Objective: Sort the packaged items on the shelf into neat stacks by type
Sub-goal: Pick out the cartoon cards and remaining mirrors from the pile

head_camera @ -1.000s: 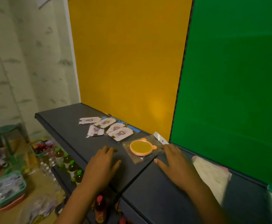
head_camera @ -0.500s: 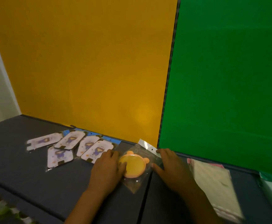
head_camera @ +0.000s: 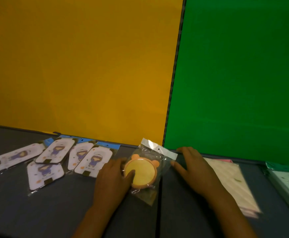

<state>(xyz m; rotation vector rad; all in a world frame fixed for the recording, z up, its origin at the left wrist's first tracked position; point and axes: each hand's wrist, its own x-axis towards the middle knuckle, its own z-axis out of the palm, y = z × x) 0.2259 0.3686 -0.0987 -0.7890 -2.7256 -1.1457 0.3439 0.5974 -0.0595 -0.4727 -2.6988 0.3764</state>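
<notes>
A: Head view. Where does the round orange item (head_camera: 141, 173) in its clear bag lie?

B: On the dark shelf (head_camera: 37, 212), between the two hands. The left hand (head_camera: 113, 179) grips its near-left edge, thumb pressed on the yellow face. The right hand (head_camera: 194, 167) lies flat with fingers spread, thumb at the bag's right edge, grasping nothing.

A: And beyond the hands?

B: Left of the left hand, five cartoon-figure packets (head_camera: 54, 162) lie scattered. Right of the right hand, a pale flat stack (head_camera: 233, 182) is blurred.
</notes>
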